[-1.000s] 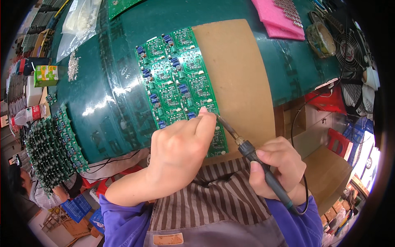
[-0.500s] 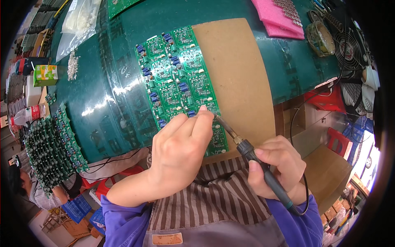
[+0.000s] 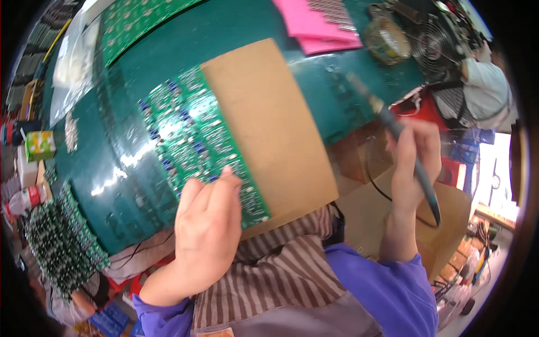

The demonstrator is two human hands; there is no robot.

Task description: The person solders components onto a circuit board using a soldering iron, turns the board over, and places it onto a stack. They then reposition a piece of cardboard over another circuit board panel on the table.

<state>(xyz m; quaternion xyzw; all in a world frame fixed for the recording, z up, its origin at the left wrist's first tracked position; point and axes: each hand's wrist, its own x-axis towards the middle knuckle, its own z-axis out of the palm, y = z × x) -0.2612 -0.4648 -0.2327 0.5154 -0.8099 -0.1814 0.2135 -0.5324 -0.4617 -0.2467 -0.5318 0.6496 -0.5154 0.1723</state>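
Observation:
A green circuit board panel (image 3: 193, 126) with rows of blue parts lies on a brown cardboard sheet (image 3: 272, 112). Over the panel's near end is my left hand (image 3: 208, 227), its fingers pinched together at the board's surface. Whatever sits between those fingertips is hidden. My right hand (image 3: 421, 149) grips a soldering iron (image 3: 424, 184) by its dark handle, raised off to the right of the cardboard. The iron's tip is blurred by motion and points up and away from me, toward a round container (image 3: 387, 42), without touching it.
Stacked populated circuit boards (image 3: 53, 247) stand at the left, near a bottle (image 3: 27, 199) and a green carton (image 3: 40, 145). Pink foam (image 3: 314, 31) with small metal parts lies at the far side. A fan (image 3: 432, 45) is far right. The iron's cable hangs beside my right arm.
My right hand has lifted the soldering iron away from the board, up and to the right. My left hand remains pinched at the panel. The whole view has shifted and turned.

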